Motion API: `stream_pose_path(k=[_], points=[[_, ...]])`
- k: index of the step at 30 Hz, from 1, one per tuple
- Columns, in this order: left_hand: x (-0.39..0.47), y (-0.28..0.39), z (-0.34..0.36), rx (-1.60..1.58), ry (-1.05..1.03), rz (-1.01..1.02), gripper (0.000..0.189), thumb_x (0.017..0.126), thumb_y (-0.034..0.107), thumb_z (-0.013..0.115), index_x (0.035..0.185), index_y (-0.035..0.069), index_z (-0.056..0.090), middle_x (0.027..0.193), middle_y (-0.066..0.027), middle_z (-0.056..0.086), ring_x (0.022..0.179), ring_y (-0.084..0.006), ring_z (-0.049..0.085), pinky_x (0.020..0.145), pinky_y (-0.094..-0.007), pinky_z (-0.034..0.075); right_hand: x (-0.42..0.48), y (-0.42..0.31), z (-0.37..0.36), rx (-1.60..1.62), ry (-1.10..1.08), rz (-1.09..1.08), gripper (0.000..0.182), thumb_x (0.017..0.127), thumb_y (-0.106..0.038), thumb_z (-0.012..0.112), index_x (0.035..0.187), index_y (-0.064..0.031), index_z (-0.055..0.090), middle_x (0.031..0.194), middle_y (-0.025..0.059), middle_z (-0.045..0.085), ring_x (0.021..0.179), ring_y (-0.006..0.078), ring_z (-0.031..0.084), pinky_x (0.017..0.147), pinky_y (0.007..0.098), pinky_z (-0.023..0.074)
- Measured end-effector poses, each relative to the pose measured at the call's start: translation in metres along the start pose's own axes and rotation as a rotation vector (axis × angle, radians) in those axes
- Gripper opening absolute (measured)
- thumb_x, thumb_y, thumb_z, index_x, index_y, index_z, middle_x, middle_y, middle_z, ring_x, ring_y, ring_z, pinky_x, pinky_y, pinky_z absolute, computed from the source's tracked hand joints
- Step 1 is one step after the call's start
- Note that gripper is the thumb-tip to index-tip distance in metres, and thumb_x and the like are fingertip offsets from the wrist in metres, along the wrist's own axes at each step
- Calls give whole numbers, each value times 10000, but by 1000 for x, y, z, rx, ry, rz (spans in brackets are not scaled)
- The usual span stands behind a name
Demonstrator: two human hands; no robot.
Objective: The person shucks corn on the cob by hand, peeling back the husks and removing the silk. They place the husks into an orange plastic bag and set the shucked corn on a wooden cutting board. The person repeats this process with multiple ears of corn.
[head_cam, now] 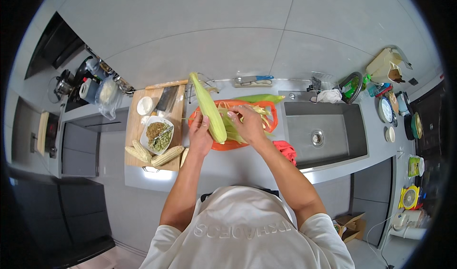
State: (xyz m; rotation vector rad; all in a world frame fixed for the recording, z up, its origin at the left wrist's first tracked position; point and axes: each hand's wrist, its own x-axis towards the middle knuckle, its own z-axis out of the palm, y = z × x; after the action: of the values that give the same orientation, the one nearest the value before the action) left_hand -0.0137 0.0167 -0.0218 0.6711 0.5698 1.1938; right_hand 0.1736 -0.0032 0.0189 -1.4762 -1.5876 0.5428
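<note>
My left hand (pixel 200 135) is closed around the lower part of an ear of corn (pixel 209 108), which stands tilted with its pale green husk on. Beside it, my right hand (pixel 250 124) has bent fingers over loose green husk leaves (pixel 232 128); whether it pinches one is not clear. Under both hands lies an orange plastic bag (pixel 228 146) with stripped husks (pixel 264 112) in it. Another ear in a greener husk (pixel 262 98) rests along the bag's far edge. Several husked ears (pixel 168 156) lie at the near edge of a wooden cutting board (pixel 130 126).
On the board are a white bowl (pixel 141 140) of chopped food, a small white dish (pixel 145 106), a cleaver (pixel 167 98) and a rolling pin (pixel 166 85). To the right, a red plastic bag (pixel 285 151) lies beside the steel sink (pixel 307 126). A blue-handled tool (pixel 255 79) sits by the wall.
</note>
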Motion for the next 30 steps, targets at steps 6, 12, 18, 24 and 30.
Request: stream_pose_path(k=[6, 12, 18, 24, 30], points=[[-1, -1, 16, 250, -18, 56, 509, 975, 17, 624, 1457, 26, 461, 1373, -81, 582, 1256, -194, 568, 1088, -358, 456, 6, -18, 2, 358, 79, 126, 227, 902, -163, 750, 1064, -10, 708, 939, 105, 716, 786, 186, 671, 728, 314, 535], [-4, 2, 24, 531, 7, 104, 627, 860, -53, 744, 1430, 28, 495, 1309, -69, 609, 1185, -161, 592, 1025, -316, 488, 12, -38, -8, 310, 190, 168, 199, 888, -158, 751, 1012, -6, 719, 876, 99, 718, 739, 165, 671, 705, 304, 536], [-1, -6, 15, 704, 68, 175, 632, 817, -38, 790, 1391, 30, 533, 1267, -76, 622, 1145, -167, 607, 991, -311, 505, 11, -34, -8, 307, 205, 217, 166, 897, -146, 725, 973, 1, 727, 808, 83, 720, 706, 147, 667, 694, 299, 537], [1, -6, 11, 852, 55, 235, 633, 815, -22, 795, 1390, 29, 535, 1267, -78, 622, 1161, -170, 600, 1000, -314, 499, 11, -38, -7, 317, 234, 198, 171, 930, -155, 708, 988, 6, 714, 809, 69, 718, 715, 124, 651, 708, 281, 529], [-4, -1, 23, 564, 49, 152, 609, 854, -41, 751, 1413, 13, 515, 1291, -67, 617, 1172, -157, 601, 1006, -304, 496, 12, -18, -4, 511, 188, 282, 174, 952, -145, 702, 1042, 3, 689, 834, 37, 689, 748, 114, 611, 741, 267, 518]])
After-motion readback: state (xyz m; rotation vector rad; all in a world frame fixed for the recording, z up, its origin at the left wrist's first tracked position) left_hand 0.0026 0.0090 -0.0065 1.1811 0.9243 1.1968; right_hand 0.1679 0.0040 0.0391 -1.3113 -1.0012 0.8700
